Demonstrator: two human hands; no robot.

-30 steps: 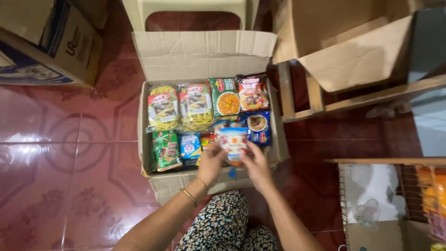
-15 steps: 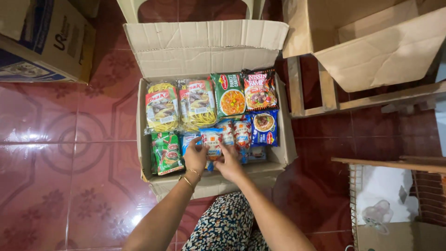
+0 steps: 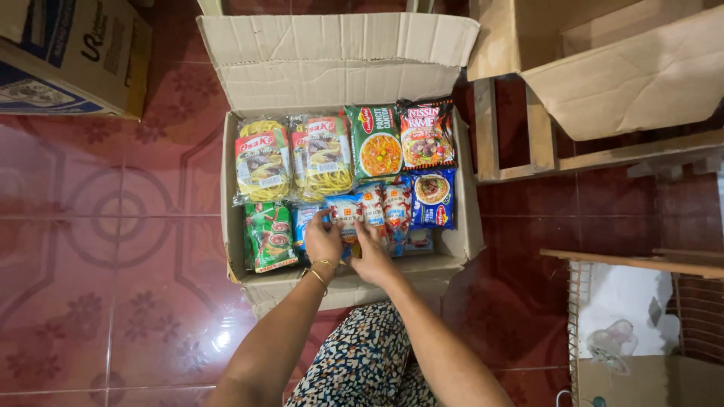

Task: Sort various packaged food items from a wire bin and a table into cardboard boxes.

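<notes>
An open cardboard box sits on red floor tiles, packed with noodle packets. Near its front edge, the left hand – 2 bangles at the wrist – and the right hand both press fingers closed onto small white-and-blue packets standing mid-box.

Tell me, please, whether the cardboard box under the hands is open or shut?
Open: the cardboard box has its far flap folded back, and the food packets inside show.
</notes>
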